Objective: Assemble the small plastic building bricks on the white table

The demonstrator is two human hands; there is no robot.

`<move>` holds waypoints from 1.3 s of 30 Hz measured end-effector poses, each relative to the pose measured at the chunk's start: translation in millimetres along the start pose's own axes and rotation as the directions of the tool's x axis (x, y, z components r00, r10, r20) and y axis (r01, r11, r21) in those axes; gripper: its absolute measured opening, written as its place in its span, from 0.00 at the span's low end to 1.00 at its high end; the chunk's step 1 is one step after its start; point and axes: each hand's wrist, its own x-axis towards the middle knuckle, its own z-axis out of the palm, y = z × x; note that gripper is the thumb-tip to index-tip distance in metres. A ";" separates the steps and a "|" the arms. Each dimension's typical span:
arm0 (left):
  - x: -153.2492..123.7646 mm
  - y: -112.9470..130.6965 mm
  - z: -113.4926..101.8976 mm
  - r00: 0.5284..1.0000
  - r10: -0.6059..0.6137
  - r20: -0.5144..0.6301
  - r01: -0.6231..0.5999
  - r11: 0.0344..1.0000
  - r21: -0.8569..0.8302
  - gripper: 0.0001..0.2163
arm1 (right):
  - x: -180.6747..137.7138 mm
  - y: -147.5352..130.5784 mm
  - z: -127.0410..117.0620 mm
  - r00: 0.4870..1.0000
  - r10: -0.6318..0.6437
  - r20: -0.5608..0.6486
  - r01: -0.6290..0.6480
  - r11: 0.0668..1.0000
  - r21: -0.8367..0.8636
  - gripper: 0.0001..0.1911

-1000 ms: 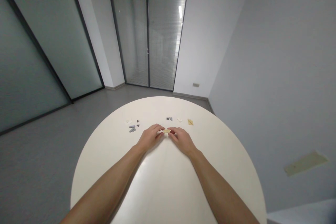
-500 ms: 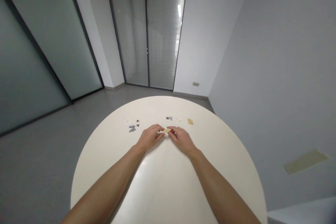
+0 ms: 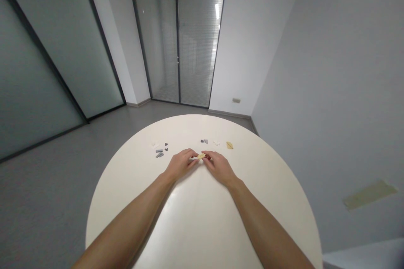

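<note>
Between my two hands is a small flat pale-yellow piece [image 3: 201, 156], too small to make out in detail. My left hand [image 3: 181, 162] pinches its left end between thumb and fingers. On the other side my right hand [image 3: 219, 166] grips the right end, its fingertips partly hidden behind the piece. Just beyond my hands lie small dark and grey pieces [image 3: 204, 141] and some white pieces [image 3: 216, 143]. A tan, roughly square piece [image 3: 229, 145] rests farther right. Left of my left hand are several grey bar-like pieces [image 3: 159, 153], with two small dark pieces [image 3: 166, 147] beside them.
All of this is on a round white table [image 3: 195, 218]. Faint white pieces [image 3: 154, 145] lie at its far left. Beyond the table stand a glass door [image 3: 178, 46] with blinds, frosted panels [image 3: 59, 29] to the left and a plain wall [image 3: 341, 92] to the right.
The view has shifted very slightly. Both hands keep their grip on the pale-yellow piece, and the loose pieces lie as before.
</note>
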 end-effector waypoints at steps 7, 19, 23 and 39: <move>-0.8 -0.6 0.2 1.000 0.021 -0.011 -0.021 1.000 0.012 0.07 | -0.1 -2.2 -0.5 1.000 -0.002 -0.010 0.002 1.000 0.022 0.14; -1.7 0.3 0.3 0.999 0.024 -0.021 -0.024 1.000 0.009 0.06 | 0.7 1.1 1.0 0.999 -0.038 -0.024 0.038 0.999 0.024 0.14; -1.6 0.1 0.2 0.999 0.028 -0.027 -0.028 1.000 0.015 0.06 | 0.9 1.7 1.2 0.999 -0.040 -0.020 0.041 0.999 0.024 0.14; -2.3 -1.1 -0.2 1.000 -0.003 -0.012 0.003 1.000 0.019 0.07 | 0.6 -3.3 -0.7 1.000 -0.023 -0.014 0.023 1.000 0.016 0.12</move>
